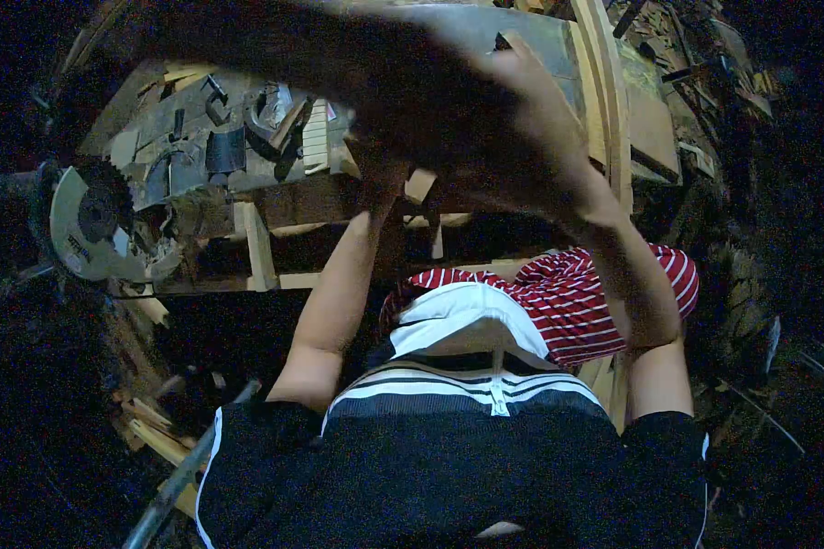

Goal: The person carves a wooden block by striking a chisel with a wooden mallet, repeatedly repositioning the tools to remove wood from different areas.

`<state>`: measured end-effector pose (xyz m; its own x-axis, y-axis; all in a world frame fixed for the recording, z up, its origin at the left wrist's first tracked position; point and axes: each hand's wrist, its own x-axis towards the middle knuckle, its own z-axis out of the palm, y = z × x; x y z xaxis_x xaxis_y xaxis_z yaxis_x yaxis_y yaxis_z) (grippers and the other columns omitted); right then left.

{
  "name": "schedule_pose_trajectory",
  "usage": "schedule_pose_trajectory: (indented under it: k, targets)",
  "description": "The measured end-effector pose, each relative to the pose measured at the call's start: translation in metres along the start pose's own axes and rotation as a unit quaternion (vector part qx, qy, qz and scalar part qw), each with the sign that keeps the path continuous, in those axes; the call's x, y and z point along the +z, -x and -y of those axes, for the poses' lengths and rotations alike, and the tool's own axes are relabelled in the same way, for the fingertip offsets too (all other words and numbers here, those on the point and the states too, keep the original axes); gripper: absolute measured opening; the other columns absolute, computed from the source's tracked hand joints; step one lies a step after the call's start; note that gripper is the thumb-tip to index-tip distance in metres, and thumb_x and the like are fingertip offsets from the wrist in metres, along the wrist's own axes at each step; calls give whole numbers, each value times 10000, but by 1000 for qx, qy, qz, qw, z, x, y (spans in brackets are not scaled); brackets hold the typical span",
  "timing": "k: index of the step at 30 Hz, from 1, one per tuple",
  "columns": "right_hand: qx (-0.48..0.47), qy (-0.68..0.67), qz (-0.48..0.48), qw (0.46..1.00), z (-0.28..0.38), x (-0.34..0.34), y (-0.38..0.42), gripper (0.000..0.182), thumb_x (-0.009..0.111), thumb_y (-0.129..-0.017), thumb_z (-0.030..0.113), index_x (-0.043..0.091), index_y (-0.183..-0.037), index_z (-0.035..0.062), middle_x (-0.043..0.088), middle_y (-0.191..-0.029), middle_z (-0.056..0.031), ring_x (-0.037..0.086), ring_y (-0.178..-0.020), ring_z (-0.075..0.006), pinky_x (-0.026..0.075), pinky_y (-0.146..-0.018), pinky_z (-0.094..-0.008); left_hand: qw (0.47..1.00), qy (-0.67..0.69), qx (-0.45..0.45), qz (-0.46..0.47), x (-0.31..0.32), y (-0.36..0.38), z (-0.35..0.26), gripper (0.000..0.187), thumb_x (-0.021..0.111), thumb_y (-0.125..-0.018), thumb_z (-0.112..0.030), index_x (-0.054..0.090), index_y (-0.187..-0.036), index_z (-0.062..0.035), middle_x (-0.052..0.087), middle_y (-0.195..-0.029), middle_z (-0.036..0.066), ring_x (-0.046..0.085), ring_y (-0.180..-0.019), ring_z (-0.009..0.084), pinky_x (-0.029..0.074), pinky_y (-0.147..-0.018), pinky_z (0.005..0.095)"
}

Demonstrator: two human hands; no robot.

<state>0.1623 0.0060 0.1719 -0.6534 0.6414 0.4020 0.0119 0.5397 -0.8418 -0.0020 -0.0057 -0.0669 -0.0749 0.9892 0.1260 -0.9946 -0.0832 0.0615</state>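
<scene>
A long, dark, blurred piece [275, 46] fills the top of the head view, very close to the camera; I cannot make out its kind. My left hand [382, 178] is in shadow beneath it, its fingers hidden. Motion smears my right hand [572, 174], which is up against the right end of the dark shape. Whether either hand grips it does not show. A small pale wood block [419, 186] appears just below the dark piece, between my forearms.
A toothed circular saw blade [103, 209] with a pale guard stands at the left. Curved metal pieces [226, 151] and a pale slatted strip [316, 137] lie on the bench. Long boards [616, 101] run along the right. A metal pipe [178, 480] slants at lower left.
</scene>
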Motion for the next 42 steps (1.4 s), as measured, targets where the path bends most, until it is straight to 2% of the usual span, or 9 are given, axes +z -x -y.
schedule_pose_trajectory:
  k: [2,7,12,22,25,30,32,33,42]
  targets:
    - [31,357,91,929,11,7,6,691,689,-733,411,393,-1348,302,640,-872,-137,637,-676,-342,510,-542,-427,999,-33,5,1,10,17,-10,247,552,-910,-333,512,-878,-91,501,-625,33,501,-555,143,397,-458,294]
    - [9,175,13,984,19,-2,2,394,726,-747,218,600,-1073,37,628,-816,-199,590,-655,-331,491,-619,-324,994,-104,24,-19,4,6,-10,260,542,-911,-350,505,-888,-93,504,-639,39,500,-561,144,400,-462,290]
    - [1,299,40,953,9,18,6,683,725,-710,333,409,-1314,289,627,-788,-174,619,-681,-355,490,-588,-397,982,-182,47,-23,24,35,1,274,533,-912,-366,498,-899,-94,507,-653,45,498,-567,145,403,-466,286]
    - [-16,278,88,956,-2,12,10,574,689,-758,245,470,-1239,20,626,-979,-174,638,-778,-259,497,-744,-323,936,-335,95,-54,23,17,-16,303,514,-914,-399,485,-920,-97,513,-680,56,495,-579,147,408,-473,278]
    - [116,-2,-30,993,-16,18,8,592,646,-836,344,436,-1290,27,606,-1107,-184,584,-992,-199,453,-866,-315,915,-381,110,-68,17,-5,-18,312,508,-914,-409,480,-926,-98,515,-688,59,494,-582,147,410,-476,276]
    - [274,199,13,941,-127,22,57,731,562,-812,558,433,-1298,27,580,-1154,-231,582,-1051,-327,439,-889,-386,888,-437,125,-73,37,5,-26,324,500,-915,-422,475,-934,-99,517,-699,64,492,-587,148,412,-479,272]
    - [392,213,59,893,-135,33,74,717,544,-802,578,421,-1318,94,597,-1092,-262,582,-1018,-404,448,-865,-443,772,-583,157,-201,74,10,-28,328,507,-908,-417,473,-934,-91,533,-785,98,510,-643,142,420,-515,261]
    - [402,211,68,888,-137,38,81,699,526,-807,585,399,-1329,137,600,-1085,-261,582,-1007,-417,448,-859,-460,911,-358,199,-53,33,10,-47,228,576,-895,-293,467,-916,-93,521,-745,65,517,-636,135,431,-545,264]
    - [427,222,71,874,-136,49,96,659,484,-823,595,323,-1350,232,594,-1077,-279,563,-1010,-455,441,-856,-518,845,-336,223,-352,57,13,-99,368,596,-858,-447,415,-743,-148,410,-595,-17,379,-508,111,370,-502,269]
